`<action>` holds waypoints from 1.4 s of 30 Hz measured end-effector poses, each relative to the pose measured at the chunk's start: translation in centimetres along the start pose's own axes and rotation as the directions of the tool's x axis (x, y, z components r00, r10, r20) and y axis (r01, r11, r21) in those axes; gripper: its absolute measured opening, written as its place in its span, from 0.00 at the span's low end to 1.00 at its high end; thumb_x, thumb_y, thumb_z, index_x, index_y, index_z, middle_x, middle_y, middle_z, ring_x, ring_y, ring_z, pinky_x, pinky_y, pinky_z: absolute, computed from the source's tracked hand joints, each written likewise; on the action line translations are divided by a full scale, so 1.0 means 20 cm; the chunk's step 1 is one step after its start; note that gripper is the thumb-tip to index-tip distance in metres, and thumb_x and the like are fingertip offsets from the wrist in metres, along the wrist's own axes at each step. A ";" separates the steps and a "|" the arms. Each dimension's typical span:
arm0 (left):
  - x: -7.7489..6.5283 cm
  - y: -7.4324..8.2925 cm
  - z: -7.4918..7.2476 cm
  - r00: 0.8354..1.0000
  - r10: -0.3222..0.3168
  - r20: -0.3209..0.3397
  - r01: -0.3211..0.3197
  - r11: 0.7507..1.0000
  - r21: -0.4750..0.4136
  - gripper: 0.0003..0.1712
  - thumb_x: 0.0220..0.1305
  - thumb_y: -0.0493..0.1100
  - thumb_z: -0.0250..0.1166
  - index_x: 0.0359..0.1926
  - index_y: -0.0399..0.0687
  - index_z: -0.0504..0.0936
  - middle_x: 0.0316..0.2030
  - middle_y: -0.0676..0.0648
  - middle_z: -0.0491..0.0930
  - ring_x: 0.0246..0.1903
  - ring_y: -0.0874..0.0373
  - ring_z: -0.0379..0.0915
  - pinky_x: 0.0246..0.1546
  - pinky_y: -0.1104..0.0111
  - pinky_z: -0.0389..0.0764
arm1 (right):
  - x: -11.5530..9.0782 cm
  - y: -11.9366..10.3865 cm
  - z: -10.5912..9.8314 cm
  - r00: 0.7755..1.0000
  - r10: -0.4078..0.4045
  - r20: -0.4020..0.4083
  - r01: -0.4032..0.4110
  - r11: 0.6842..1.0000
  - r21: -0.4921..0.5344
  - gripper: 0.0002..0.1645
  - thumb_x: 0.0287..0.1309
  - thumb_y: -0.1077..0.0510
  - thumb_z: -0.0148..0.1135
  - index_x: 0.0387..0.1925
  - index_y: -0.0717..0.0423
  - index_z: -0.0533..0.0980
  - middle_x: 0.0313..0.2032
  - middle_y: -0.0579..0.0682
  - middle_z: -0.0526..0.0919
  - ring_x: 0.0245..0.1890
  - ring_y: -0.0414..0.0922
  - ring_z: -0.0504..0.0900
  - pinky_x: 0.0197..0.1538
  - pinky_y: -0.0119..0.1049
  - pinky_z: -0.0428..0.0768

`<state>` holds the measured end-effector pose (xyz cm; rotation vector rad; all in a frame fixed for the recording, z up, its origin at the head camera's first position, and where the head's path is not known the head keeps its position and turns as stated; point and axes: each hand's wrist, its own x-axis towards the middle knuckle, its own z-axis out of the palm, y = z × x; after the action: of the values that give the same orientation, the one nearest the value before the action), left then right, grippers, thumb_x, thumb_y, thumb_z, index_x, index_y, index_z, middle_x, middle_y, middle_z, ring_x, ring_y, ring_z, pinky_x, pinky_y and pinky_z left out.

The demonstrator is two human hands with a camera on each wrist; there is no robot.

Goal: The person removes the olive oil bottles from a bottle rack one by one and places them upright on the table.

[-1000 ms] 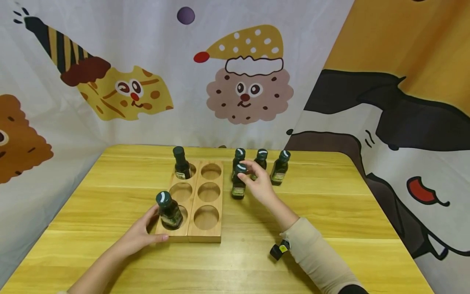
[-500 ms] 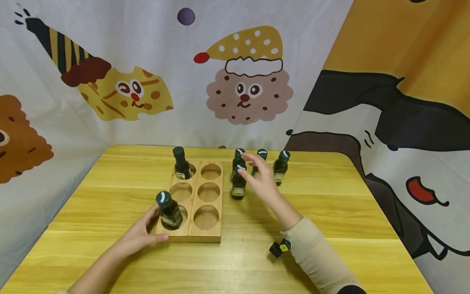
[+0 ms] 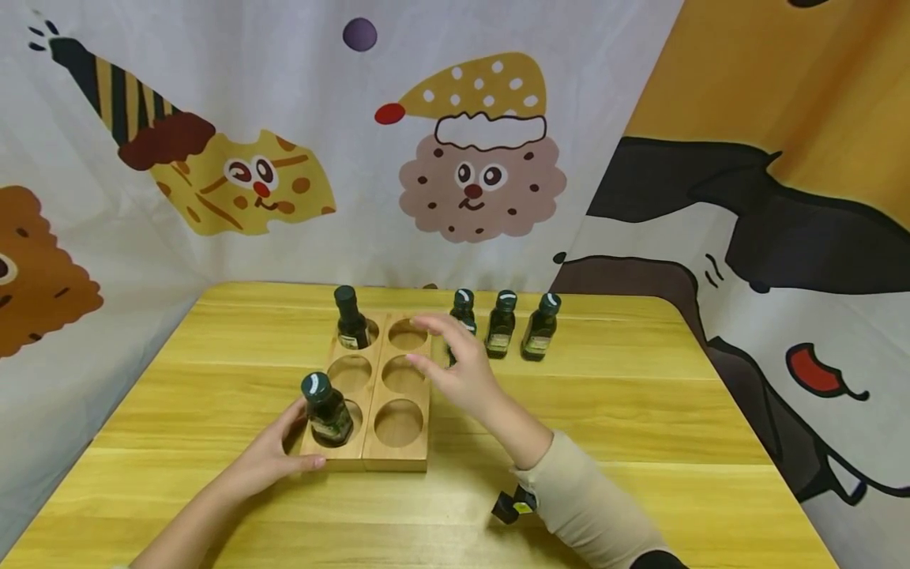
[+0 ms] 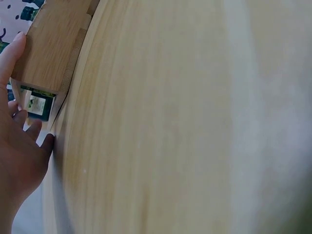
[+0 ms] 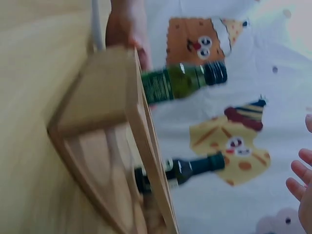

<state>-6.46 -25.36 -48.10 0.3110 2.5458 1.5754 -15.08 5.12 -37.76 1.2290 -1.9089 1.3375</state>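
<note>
My left hand (image 3: 273, 454) holds the near left corner of a two-column wooden rack (image 3: 396, 464), thumb on its front face, fingers along its side. In the rack's near left hole stands a dark green glass bottle (image 3: 330, 415). A slimmer, long-capped bottle (image 3: 351, 324) stands in the far left hole. My right hand (image 3: 465, 367), thumb and fingers apart with nothing between them, hovers over the rack's right column. Behind it, a labelled bottle (image 3: 467, 325) on the table is mostly hidden. At the right wrist view's edge, its fingers (image 5: 296, 187) are spread.
Three similar bottles stand in a row at the back of the table, the left one (image 3: 464, 300), the middle one (image 3: 501, 328) and the right one (image 3: 540, 332). A patterned cloth (image 3: 284, 95) hangs behind the table (image 3: 626, 411).
My right hand has left the cap of the front bottle and moved left over the rack, carrying nothing. My left hand, the rack and the bottles in it have stayed put.
</note>
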 end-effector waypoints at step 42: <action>0.00 -0.01 -0.01 1.000 -0.010 0.014 0.010 1.000 -0.009 0.61 0.49 0.42 0.76 0.73 0.31 0.45 0.66 0.23 0.53 0.65 0.27 0.45 0.61 0.36 0.47 | -0.05 -0.12 0.60 0.940 0.303 0.157 -0.320 0.942 0.100 0.23 0.57 0.57 0.67 0.55 0.57 0.75 0.46 0.46 0.80 0.45 0.33 0.77 0.47 0.22 0.75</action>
<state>-6.56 -25.57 -48.19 0.3068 2.5247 1.5753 -11.47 -5.66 -42.11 1.1365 -2.2222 1.5882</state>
